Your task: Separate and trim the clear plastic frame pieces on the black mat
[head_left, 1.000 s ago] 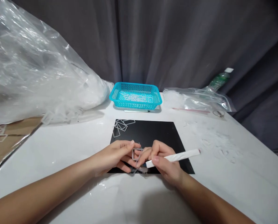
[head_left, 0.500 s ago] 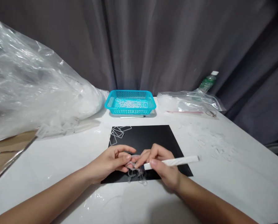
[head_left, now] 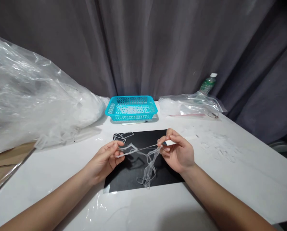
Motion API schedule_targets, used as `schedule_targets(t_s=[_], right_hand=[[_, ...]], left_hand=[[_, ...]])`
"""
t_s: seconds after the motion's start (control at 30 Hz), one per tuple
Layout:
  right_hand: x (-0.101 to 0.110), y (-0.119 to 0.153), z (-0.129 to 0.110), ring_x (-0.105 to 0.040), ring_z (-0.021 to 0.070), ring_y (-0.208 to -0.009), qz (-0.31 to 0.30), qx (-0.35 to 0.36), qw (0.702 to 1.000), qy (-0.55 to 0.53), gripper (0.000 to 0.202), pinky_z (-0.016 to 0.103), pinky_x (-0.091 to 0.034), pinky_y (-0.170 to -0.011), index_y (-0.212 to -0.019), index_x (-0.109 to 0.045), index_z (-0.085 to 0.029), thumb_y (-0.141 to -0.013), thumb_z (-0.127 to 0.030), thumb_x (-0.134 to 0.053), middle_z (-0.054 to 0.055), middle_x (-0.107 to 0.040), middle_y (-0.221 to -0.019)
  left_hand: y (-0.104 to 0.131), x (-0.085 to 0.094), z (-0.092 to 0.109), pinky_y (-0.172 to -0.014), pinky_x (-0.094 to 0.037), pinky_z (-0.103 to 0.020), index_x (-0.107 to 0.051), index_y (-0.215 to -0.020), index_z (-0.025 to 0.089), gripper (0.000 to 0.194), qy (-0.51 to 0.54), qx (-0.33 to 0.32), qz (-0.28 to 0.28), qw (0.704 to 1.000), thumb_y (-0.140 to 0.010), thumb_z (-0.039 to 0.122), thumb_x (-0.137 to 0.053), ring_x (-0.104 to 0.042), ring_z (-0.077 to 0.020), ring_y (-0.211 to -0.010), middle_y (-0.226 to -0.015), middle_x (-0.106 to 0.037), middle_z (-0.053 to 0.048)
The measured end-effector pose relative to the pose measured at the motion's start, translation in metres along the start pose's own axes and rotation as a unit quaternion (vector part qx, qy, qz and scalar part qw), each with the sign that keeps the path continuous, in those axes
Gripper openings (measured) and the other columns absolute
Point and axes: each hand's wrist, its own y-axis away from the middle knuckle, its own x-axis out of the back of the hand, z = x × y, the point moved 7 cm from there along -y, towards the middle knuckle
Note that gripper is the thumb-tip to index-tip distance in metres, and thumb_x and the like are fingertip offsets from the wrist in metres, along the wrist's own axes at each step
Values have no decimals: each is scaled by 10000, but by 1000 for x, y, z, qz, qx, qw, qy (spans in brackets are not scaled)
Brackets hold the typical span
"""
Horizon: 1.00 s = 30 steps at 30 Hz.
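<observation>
Over the black mat (head_left: pixel 133 176), my left hand (head_left: pixel 106 160) pinches one end of some thin whitish rubber-like frames. A tangled bunch of translucent frames (head_left: pixel 149 170) hangs lower, nearer the right. My right hand (head_left: pixel 178 150) grips the other side of the bunch between its fingertips and also holds a white pen-like tool (head_left: pixel 171 142), its dark tip toward the bunch. Strands stretch between the two hands. Several loose rectangular frames (head_left: pixel 126 135) lie on the mat's far left corner.
Behind the mat stands a blue basket (head_left: pixel 131 117) with white pieces inside. A large plastic bag (head_left: pixel 44 99) fills the left, above cardboard (head_left: pixel 8 160). At the right are a flat clear bag (head_left: pixel 189 106), a green bottle (head_left: pixel 208 84) and scattered translucent pieces (head_left: pixel 222 149).
My hands have moved apart, the right one up and to the right, the left one slightly left. The tangled frames are now stretched out and hang between them. The view has shifted slightly.
</observation>
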Motion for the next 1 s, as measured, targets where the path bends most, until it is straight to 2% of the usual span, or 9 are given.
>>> schedule_targets(t_s=[0.1,0.27,0.37,0.47,0.6,0.67,0.8,0.9,1.0], right_hand=[[8,-5,-11,-306,84,-402,19,26,999,19,245,199,-195,-394,-609,-290,-217,-657,-270,-525,-9,-629,-569],[29,-11,-28,-327,83,-415,76,67,995,-24,188,201,-194,-400,-609,-330,-209,-620,-239,-515,-22,-567,-525],[40,-14,-37,-349,84,-416,107,109,988,-2,208,205,-205,-405,-609,-315,-209,-625,-232,-521,-22,-580,-528],[43,-15,-39,-355,88,-413,116,151,979,72,232,208,-189,-399,-635,-308,-218,-682,-255,-533,-9,-650,-599],[27,-11,-18,-387,87,-441,56,149,968,195,180,204,-230,-399,-806,-456,-234,-838,-410,-483,14,-711,-772],[15,-4,-1,-429,92,-463,22,141,955,259,306,208,-288,-414,-993,-508,-245,-893,-515,-403,22,-715,-820],[-10,13,32,-526,104,-511,-88,96,948,290,563,212,-384,-450,-1292,-386,-248,-900,-641,-298,37,-704,-855],[-24,23,42,-567,111,-576,-169,66,952,248,575,234,-457,-542,-1252,-419,-227,-900,-655,-267,44,-687,-848],[-28,26,38,-598,112,-641,-164,76,951,251,432,246,-477,-612,-1031,-543,-198,-922,-574,-360,51,-686,-853]], left_hand=[[-1,1,6,-657,-561,-225,-674,-817,125,137,19,-19,14,1000,-744,216,-746,-516,-61,-508,-522,-475,49],[-6,10,19,-658,-548,-206,-673,-826,123,98,20,-87,45,995,-742,137,-721,-481,-53,-490,-490,-424,62],[-7,9,19,-622,-535,-198,-666,-860,126,81,21,-82,32,996,-781,132,-681,-426,-39,-462,-504,-399,68],[-4,3,14,-631,-531,-219,-656,-891,133,91,17,-67,12,998,-802,152,-666,-399,-39,-466,-524,-380,70],[2,-6,7,-575,-495,-202,-647,-921,142,126,0,-50,-3,999,-808,190,-674,-410,-54,-485,-535,-369,63],[6,-11,3,-554,-479,-192,-644,-928,143,128,0,-39,-13,999,-814,197,-670,-424,-58,-497,-549,-384,55],[11,-19,-9,-573,-493,-198,-638,-944,143,116,22,11,-36,999,-833,172,-647,-453,-58,-534,-594,-416,41],[15,-24,-16,-569,-501,-206,-632,-971,152,118,51,48,-51,996,-853,156,-618,-453,-52,-543,-618,-416,42],[18,-26,-18,-549,-495,-200,-623,-989,152,124,64,64,-61,994,-870,140,-590,-453,-49,-551,-645,-427,37]])
